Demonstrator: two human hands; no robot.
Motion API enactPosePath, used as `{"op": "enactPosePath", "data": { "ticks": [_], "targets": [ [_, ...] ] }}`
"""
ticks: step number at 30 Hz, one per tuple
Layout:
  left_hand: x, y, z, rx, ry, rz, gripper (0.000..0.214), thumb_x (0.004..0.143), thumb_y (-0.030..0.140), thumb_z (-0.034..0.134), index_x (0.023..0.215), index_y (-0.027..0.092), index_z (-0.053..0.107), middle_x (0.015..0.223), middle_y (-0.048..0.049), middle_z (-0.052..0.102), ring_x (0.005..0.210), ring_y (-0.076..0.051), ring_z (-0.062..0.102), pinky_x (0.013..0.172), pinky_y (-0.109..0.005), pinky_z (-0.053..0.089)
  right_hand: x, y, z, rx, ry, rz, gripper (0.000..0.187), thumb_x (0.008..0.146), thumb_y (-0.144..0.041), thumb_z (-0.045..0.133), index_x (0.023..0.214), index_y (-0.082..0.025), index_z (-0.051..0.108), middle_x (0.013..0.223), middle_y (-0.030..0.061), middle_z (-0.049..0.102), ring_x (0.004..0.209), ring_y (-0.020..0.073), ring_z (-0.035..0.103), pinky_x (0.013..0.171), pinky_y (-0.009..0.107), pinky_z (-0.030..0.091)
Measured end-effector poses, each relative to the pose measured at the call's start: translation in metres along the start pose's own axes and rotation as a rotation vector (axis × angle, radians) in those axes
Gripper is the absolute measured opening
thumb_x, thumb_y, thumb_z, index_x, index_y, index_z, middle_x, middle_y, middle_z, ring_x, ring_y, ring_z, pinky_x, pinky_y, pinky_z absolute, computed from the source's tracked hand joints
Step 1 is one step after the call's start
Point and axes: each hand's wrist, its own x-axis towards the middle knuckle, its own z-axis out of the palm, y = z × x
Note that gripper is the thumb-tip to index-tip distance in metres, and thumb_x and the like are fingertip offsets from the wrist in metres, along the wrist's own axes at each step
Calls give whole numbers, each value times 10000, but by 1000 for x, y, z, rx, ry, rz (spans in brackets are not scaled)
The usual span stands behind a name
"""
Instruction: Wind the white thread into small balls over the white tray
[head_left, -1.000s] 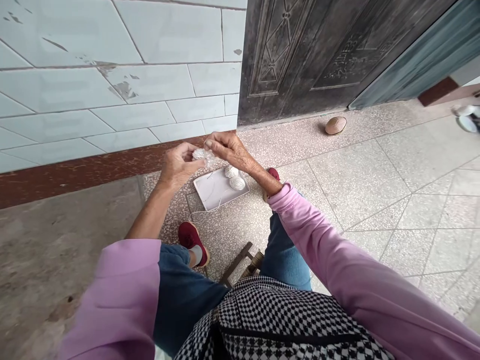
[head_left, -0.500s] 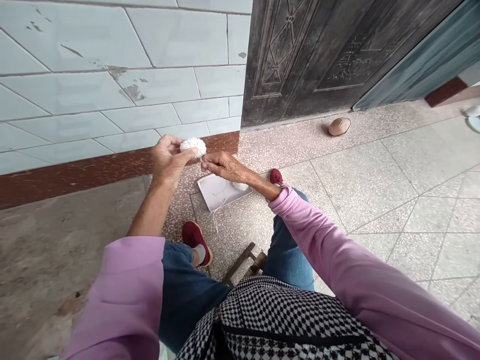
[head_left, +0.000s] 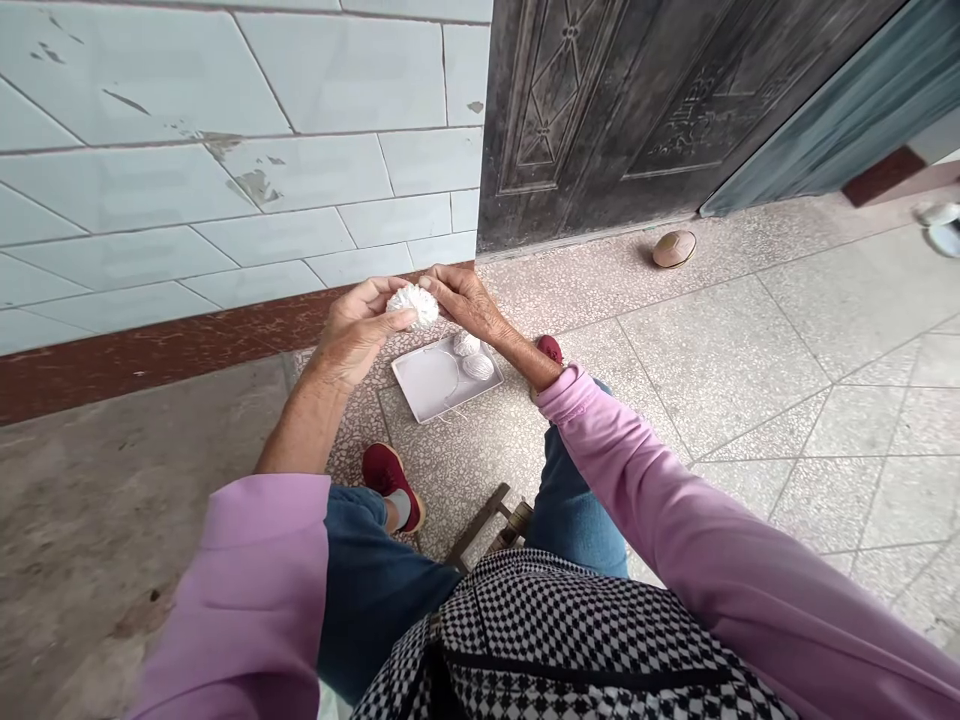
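**Above the tray's far edge, a white tufted piece between your hands**

From the head camera, your left hand [head_left: 360, 325] pinches the white tufted piece [head_left: 413, 306], thumb and fingers narrowed around its 9-o'clock side. Your right hand [head_left: 463, 300] touches its 1-o'clock edge, fingertips drawn close together; I cannot tell whether they grip a strand.

Taking the piece as clock centre, the shallow tray [head_left: 424, 388] lies below at 5 o'clock. Two white balls [head_left: 478, 367] sit inside, against its 1-to-2-o'clock rim, and a thin cord [head_left: 457, 383] curves across it, over the near edge.

The tiled wall [head_left: 405, 165] limits you from 9 to 12, the dark door [head_left: 600, 110] near 1. Your widest room is the speckled floor [head_left: 720, 370], towards 3 and 4.
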Motion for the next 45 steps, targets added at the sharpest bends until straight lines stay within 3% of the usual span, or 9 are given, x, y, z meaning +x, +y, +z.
{"op": "enactPosePath", "data": {
  "ticks": [4,9,15,20,26,31,35,39,45],
  "targets": [
    [-5,2,4,-8,14,-24,622,641,362,1197,1146,221,863,1167,-121,924,1074,-297,877,928,-395,776,-1,6,1,-16,-53,43,555,1360,-525,730,905,-253,566,709,-72,492,676,146,416,660,285,377],
    [5,-7,-3,-50,135,50,623,601,287,1172,1039,293,728,1109,-36,893,1076,-281,861,892,-376,765,-10,8,7,-236,-189,23,406,1353,-241,668,950,-200,701,778,-31,623,795,168,547,817,317,456],
    [22,-21,-21,140,380,125,635,541,251,1120,953,297,639,890,19,770,800,-206,729,680,-305,630,-25,-12,21,-274,-329,12,419,1293,-316,821,901,-222,709,784,-28,595,828,195,552,819,339,457],
    [15,-20,-20,264,240,64,657,533,288,1183,962,283,686,866,17,751,761,-200,698,642,-286,560,-18,-17,7,-199,-211,-44,339,1324,-334,765,1010,-207,779,864,-12,630,832,187,523,805,340,444],
    [-2,-5,-5,114,35,-26,575,602,270,1127,1061,250,783,989,-65,846,898,-260,789,811,-364,673,2,0,-9,-137,-35,-80,506,1371,-490,704,944,-225,644,820,-31,567,817,172,493,779,306,440],
    [-4,0,-1,-5,8,-48,626,553,276,1157,1021,271,742,1005,-56,841,905,-254,796,777,-360,710,3,4,-1,-60,-74,18,407,1364,-297,678,969,-227,611,812,-67,528,783,142,461,750,293,403],
    [-2,-1,0,-62,49,-32,659,570,312,1187,998,287,687,1076,-67,859,983,-286,838,806,-403,759,-3,-2,6,-135,-81,32,359,1325,-208,674,969,-228,630,786,-59,535,853,157,520,785,311,403],
    [5,-9,-3,-53,206,22,686,561,328,1200,969,288,651,1050,-39,861,987,-262,843,845,-378,759,-8,-3,9,-296,-113,43,431,1299,-189,706,884,-249,609,810,-22,629,891,177,576,851,350,432],
    [19,-24,-19,86,354,150,755,599,463,1211,975,303,577,930,12,795,887,-224,803,775,-322,678,-16,0,15,-343,-327,-37,346,1295,-142,653,961,-210,716,820,-26,634,847,183,588,864,351,437]
  ]
}}
